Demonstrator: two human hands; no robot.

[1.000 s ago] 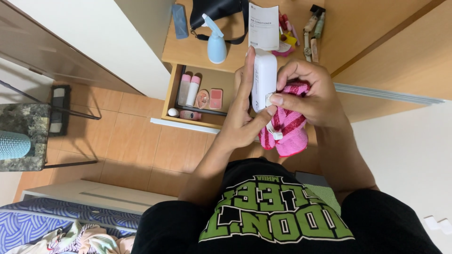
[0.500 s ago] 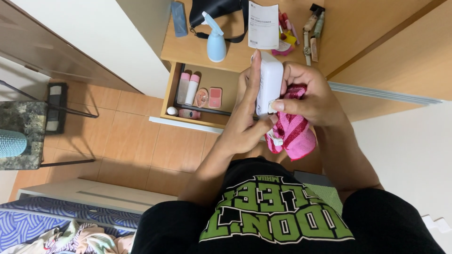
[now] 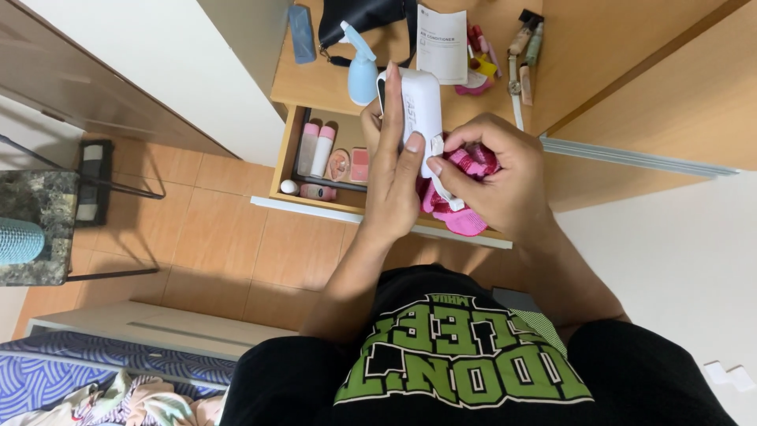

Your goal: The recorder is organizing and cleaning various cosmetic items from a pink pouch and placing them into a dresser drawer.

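Left hand (image 3: 394, 177) is wrapped around a white oblong device (image 3: 419, 110), fingers flat along its near side, thumb hidden behind it. It stands on end over the front edge of the wooden desk (image 3: 315, 83). I can't make out the dark patch at its upper left.

Far left of frame: a speckled stool top (image 3: 35, 229) on a black frame with a teal cylinder (image 3: 17, 241) on it, both cut off by the edge. Blue patterned bedding (image 3: 71, 386) is cropped at bottom left.

Next over, the open drawer (image 3: 285, 154) holds two pink-and-white tubes (image 3: 315, 148), a small pink compact (image 3: 359, 164) and a few bits too small to identify. My forearm hides the drawer's right part.

On the desk above: a blue flat case (image 3: 300, 33), a light blue spray bottle (image 3: 362, 71), a black bag (image 3: 367, 17) cut off at the top, a white paper leaflet (image 3: 441, 43), then a cluster of cosmetics (image 3: 524, 43) that's hard to separate.

Right hand (image 3: 501, 177) is curled shut, pinching a white strip (image 3: 438, 162) at the device's lower end between thumb and forefinger. A pink cloth (image 3: 461, 197) is bunched under the palm, mostly covered. Whether the strip is attached to the device, I can't tell.

Black shirt (image 3: 465, 371) with green lettering fills the bottom.
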